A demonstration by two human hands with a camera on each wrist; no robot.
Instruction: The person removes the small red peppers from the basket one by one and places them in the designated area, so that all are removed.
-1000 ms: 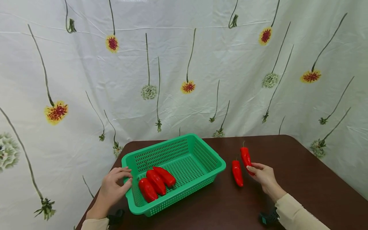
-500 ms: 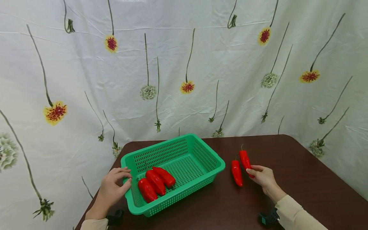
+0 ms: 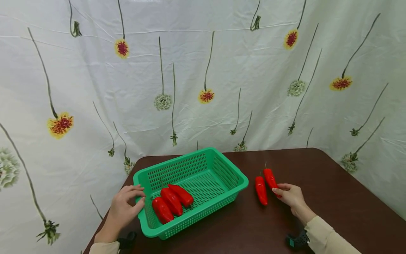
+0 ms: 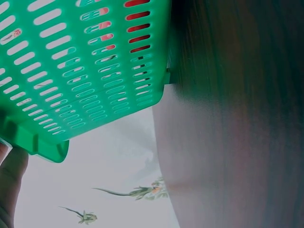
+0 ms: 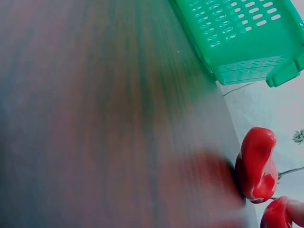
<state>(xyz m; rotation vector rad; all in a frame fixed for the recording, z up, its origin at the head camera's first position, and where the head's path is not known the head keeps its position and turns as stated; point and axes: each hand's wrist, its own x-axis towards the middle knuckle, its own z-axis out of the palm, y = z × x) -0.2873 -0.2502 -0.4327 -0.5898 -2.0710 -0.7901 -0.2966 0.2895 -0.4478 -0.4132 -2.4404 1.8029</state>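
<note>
Basket (image 3: 203, 213): 3 peppers (image 3: 171, 201); outside: 2, right hand (image 3: 291, 197) pinching 1; left hand (image 3: 124, 207) grips rim (image 3: 143, 218).

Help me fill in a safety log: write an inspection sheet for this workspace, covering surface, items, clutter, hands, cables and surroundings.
Surface: dark brown table, rounded far corners
Items: green basket with three red peppers toward its left end; a loose pepper lies on the table, right of the basket; a held pepper is beside it
Clutter: nothing seen
Hands: left hand on the basket's rim; right hand pinches the held pepper
Cables: nothing seen
Surroundings: creased white cloth with printed flowers behind the table
</note>
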